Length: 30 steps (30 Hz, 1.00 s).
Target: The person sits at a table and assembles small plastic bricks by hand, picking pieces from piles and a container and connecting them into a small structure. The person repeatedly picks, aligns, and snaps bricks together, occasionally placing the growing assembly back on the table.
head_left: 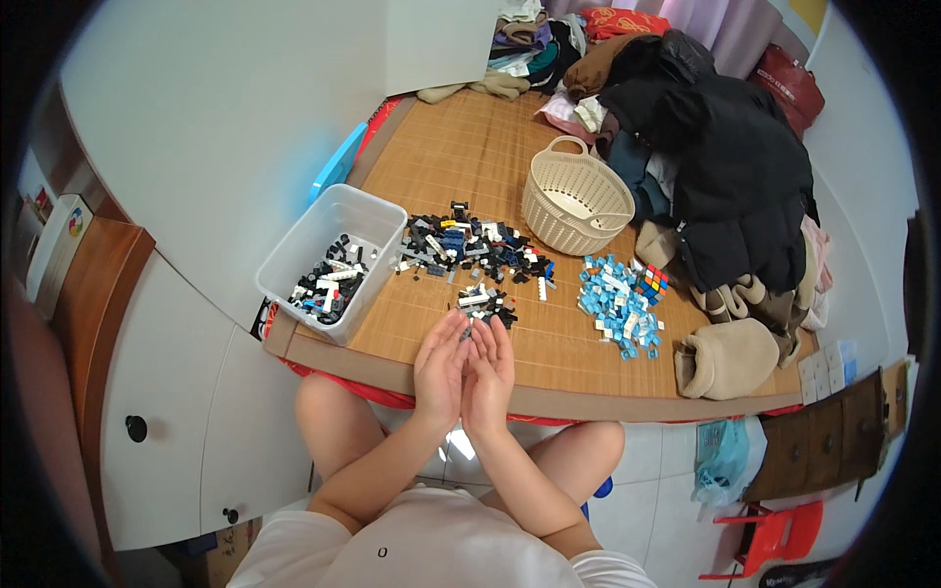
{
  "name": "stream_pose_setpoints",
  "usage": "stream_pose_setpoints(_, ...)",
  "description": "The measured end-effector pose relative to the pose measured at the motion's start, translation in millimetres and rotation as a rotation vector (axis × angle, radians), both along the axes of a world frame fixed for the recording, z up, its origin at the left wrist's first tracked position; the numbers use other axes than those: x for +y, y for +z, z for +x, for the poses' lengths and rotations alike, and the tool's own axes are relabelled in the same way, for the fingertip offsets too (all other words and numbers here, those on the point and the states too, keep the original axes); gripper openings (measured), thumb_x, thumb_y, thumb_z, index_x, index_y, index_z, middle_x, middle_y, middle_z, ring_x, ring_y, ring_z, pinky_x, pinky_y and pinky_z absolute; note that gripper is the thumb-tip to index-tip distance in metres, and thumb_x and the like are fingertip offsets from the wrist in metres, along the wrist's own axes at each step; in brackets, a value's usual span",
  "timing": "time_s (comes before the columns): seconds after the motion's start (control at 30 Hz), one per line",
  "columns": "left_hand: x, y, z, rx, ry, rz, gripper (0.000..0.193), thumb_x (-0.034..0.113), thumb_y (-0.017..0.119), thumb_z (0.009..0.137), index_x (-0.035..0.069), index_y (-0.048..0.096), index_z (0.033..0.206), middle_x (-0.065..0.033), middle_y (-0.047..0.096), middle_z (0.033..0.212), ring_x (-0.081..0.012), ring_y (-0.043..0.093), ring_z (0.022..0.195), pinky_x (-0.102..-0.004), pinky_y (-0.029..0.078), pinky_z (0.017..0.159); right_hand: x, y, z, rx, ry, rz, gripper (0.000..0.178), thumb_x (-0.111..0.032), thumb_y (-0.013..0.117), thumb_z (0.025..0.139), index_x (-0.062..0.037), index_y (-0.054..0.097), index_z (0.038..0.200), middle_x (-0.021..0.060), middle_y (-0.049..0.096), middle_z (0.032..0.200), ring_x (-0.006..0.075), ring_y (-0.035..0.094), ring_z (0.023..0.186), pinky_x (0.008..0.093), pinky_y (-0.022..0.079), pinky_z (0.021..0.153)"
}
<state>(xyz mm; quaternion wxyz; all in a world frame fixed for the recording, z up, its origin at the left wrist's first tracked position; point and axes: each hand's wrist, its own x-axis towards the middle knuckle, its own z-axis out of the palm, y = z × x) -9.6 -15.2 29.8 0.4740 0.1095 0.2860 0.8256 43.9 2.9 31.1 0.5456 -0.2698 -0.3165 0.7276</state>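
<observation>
My left hand (440,365) and my right hand (487,368) are held side by side over the mat's near edge, palms turned inward and up. Their fingers stretch forward, and the inner edges of the two hands touch. Just beyond the fingertips is a small heap of toy building bricks (480,297), black, white and grey. A few small dark pieces show between the fingertips; whether the hands bear their weight I cannot tell. Farther off spreads a larger pile of mixed bricks (469,247), mostly black, grey, white and dark blue.
A clear plastic bin (377,218) with bricks inside stands left, a blue lid (338,163) behind it. Right are light-blue and white pieces (618,304), a puzzle cube (651,282) and a beige basket (573,227). Clothes (735,167) are heaped at the far right of the bamboo mat (441,142).
</observation>
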Motion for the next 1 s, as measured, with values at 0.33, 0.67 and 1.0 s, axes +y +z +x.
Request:
stream_pose_setpoints(0.33,-25,47,-41,0.107,0.178,0.092,0.047,0.008,0.037,0.085,-0.005,0.031,0.130,-0.0170,0.035,0.132,-0.0239,0.031,0.127,-0.0357,0.026,0.106,-18,47,-44,0.058,0.163,0.091,0.055,0.007,0.039,0.080,-0.0011,0.030,0.133,0.0140,0.037,0.131,0.0205,0.035,0.122,0.0312,0.025,0.105)
stream_pose_setpoints(0.67,-48,72,-97,0.181,0.388,0.119,0.047,0.006,0.034,0.085,-0.005,0.031,0.131,-0.0156,0.035,0.132,-0.0229,0.032,0.126,-0.0343,0.026,0.105,-34,74,-106,0.073,0.377,0.150,0.051,0.003,0.041,0.083,-0.0003,0.031,0.133,0.0135,0.038,0.131,0.0194,0.036,0.122,0.0306,0.027,0.105)
stream_pose_setpoints(1.0,-57,70,-118,0.225,0.457,0.084,0.049,0.007,0.034,0.086,-0.006,0.027,0.132,-0.0175,0.032,0.135,-0.0250,0.029,0.128,-0.0362,0.024,0.107,-38,68,-128,0.064,0.459,0.178,0.051,0.003,0.042,0.083,0.0016,0.030,0.133,0.0145,0.038,0.131,0.0209,0.034,0.125,0.0312,0.026,0.105)
